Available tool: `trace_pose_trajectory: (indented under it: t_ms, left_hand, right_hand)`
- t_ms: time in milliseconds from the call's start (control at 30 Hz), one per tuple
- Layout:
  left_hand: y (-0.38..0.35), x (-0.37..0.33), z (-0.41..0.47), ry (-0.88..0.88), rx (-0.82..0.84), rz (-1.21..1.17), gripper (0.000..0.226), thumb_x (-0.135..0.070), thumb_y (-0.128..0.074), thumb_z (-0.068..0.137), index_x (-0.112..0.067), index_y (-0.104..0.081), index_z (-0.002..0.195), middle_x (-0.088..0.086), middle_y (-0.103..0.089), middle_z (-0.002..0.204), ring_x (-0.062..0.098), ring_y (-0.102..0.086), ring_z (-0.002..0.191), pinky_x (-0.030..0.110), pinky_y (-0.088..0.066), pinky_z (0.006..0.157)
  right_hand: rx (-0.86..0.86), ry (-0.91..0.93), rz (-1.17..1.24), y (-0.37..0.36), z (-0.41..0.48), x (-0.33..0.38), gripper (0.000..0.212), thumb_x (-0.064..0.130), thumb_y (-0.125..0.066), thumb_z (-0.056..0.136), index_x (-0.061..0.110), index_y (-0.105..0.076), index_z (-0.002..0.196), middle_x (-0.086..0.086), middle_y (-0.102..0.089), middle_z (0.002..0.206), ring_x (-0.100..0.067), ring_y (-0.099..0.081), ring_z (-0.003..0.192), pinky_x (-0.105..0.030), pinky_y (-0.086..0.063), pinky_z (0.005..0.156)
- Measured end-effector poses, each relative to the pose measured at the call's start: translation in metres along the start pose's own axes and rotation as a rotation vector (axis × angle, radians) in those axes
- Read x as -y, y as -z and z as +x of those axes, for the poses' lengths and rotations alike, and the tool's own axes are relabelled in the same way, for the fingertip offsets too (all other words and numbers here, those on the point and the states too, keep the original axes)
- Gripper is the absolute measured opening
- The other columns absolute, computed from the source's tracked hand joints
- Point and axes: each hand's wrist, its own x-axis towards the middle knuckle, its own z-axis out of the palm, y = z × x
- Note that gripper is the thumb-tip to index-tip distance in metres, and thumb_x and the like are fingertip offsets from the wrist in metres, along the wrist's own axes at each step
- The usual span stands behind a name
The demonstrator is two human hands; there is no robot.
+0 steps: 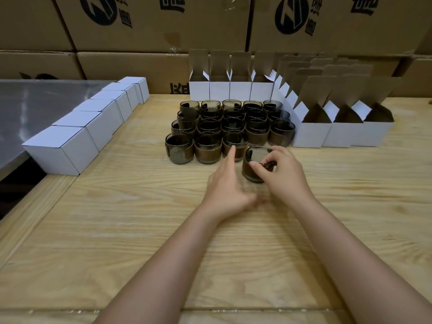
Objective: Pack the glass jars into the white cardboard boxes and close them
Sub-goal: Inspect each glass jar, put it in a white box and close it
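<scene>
A dark glass jar (253, 163) with a brown band stands on the wooden table (117, 230), a little in front of the group. My right hand (280, 174) grips it, thumb and fingers curled over its near rim. My left hand (228, 185) is beside it on the left, with the index finger stretched toward the front row of jars and the other fingers blurred. Several more jars (230, 127) stand in rows behind. Open white boxes (311, 134) with raised flaps wait at the right and back. Closed white boxes (60, 148) line the left.
Large brown cartons (152, 22) are stacked as a wall behind the table. A grey metal surface (28, 108) lies to the left of the closed boxes. The table's left edge drops into a dark gap (14, 195).
</scene>
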Motion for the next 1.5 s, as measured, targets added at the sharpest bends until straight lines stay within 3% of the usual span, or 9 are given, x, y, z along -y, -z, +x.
trace_pose_trajectory:
  t_ms: [100, 300, 467, 633, 833, 967, 1167, 1400, 1500]
  left_hand:
    - [-0.002, -0.001, -0.002, 0.003, 0.015, 0.042, 0.127, -0.052, -0.079, 0.067, -0.023, 0.008, 0.154, 0.000, -0.028, 0.157, 0.020, -0.025, 0.143, 0.035, -0.018, 0.116]
    - [-0.003, 0.002, 0.000, -0.015, -0.044, 0.019, 0.095, -0.033, -0.072, 0.078, -0.025, -0.015, 0.154, 0.000, -0.037, 0.152, 0.021, -0.033, 0.139, 0.036, -0.028, 0.114]
    - [-0.003, 0.001, -0.002, -0.169, -0.260, -0.199, 0.072, -0.010, -0.081, 0.071, -0.030, -0.047, 0.132, -0.014, -0.050, 0.126, -0.002, -0.048, 0.115, 0.013, -0.041, 0.096]
    - [-0.002, -0.003, -0.006, -0.258, -0.279, -0.264, 0.071, -0.008, -0.077, 0.072, -0.047, -0.045, 0.121, -0.021, -0.058, 0.119, -0.002, -0.055, 0.110, 0.011, -0.043, 0.089]
    - [-0.001, -0.005, -0.007, -0.226, -0.253, -0.343, 0.064, -0.002, -0.068, 0.072, -0.042, -0.049, 0.119, -0.031, -0.055, 0.115, 0.001, -0.056, 0.112, 0.037, -0.055, 0.089]
    - [-0.001, -0.008, -0.009, -0.234, -0.246, -0.295, 0.062, -0.014, -0.072, 0.067, -0.040, -0.049, 0.119, -0.030, -0.056, 0.115, -0.005, -0.057, 0.107, 0.021, -0.051, 0.087]
    - [-0.002, -0.009, -0.012, -0.254, -0.188, -0.284, 0.066, -0.015, -0.073, 0.058, -0.035, -0.053, 0.117, -0.028, -0.059, 0.111, -0.006, -0.059, 0.103, 0.025, -0.053, 0.084]
    - [-0.004, -0.006, -0.010, -0.292, -0.196, -0.273, 0.070, -0.007, -0.081, 0.063, -0.038, -0.049, 0.117, -0.023, -0.062, 0.112, -0.004, -0.058, 0.108, 0.014, -0.046, 0.089]
    - [-0.002, -0.007, -0.010, -0.302, -0.201, -0.304, 0.070, -0.007, -0.082, 0.063, -0.035, -0.051, 0.119, -0.021, -0.061, 0.115, -0.002, -0.058, 0.110, 0.019, -0.048, 0.092]
  right_hand:
    - [-0.006, 0.012, 0.032, -0.004, -0.014, 0.004, 0.021, 0.036, -0.071, 0.083, 0.019, -0.059, 0.080, 0.003, -0.046, 0.139, -0.011, -0.044, 0.126, -0.015, -0.026, 0.088]
    - [-0.020, 0.116, 0.157, -0.009, -0.028, 0.009, 0.023, 0.028, -0.075, 0.079, 0.019, -0.058, 0.093, 0.011, -0.048, 0.112, 0.002, -0.047, 0.100, -0.004, -0.033, 0.078]
    - [-0.039, 0.261, 0.306, -0.007, -0.037, 0.016, 0.060, 0.018, -0.078, 0.076, 0.019, -0.049, 0.128, 0.017, -0.043, 0.117, -0.007, -0.045, 0.115, -0.036, -0.043, 0.101]
    - [0.016, 0.236, 0.411, -0.015, -0.041, 0.018, 0.079, 0.023, -0.077, 0.077, 0.021, -0.033, 0.143, 0.011, -0.039, 0.131, -0.002, -0.038, 0.127, -0.017, -0.034, 0.105]
    - [-0.004, 0.157, 0.548, -0.016, -0.039, 0.021, 0.061, 0.032, -0.071, 0.069, 0.025, -0.045, 0.123, 0.017, -0.052, 0.119, -0.003, -0.051, 0.116, -0.016, -0.041, 0.097]
    - [-0.071, 0.091, 0.565, -0.015, -0.038, 0.021, 0.057, 0.033, -0.083, 0.063, 0.036, -0.047, 0.106, 0.020, -0.056, 0.108, 0.004, -0.055, 0.104, -0.009, -0.043, 0.084]
    - [-0.142, -0.052, 0.595, -0.014, -0.035, 0.022, 0.046, 0.044, -0.081, 0.061, 0.033, -0.051, 0.094, 0.017, -0.060, 0.099, 0.008, -0.057, 0.091, -0.019, -0.047, 0.077]
    - [-0.161, -0.048, 0.656, -0.009, -0.033, 0.023, 0.015, 0.038, -0.066, 0.087, 0.027, -0.056, 0.084, 0.014, -0.066, 0.091, 0.005, -0.061, 0.081, -0.035, -0.054, 0.078]
    - [-0.145, -0.014, 0.704, -0.008, -0.032, 0.025, 0.018, 0.034, -0.056, 0.095, 0.028, -0.055, 0.078, 0.019, -0.069, 0.080, 0.003, -0.064, 0.075, -0.026, -0.054, 0.068]
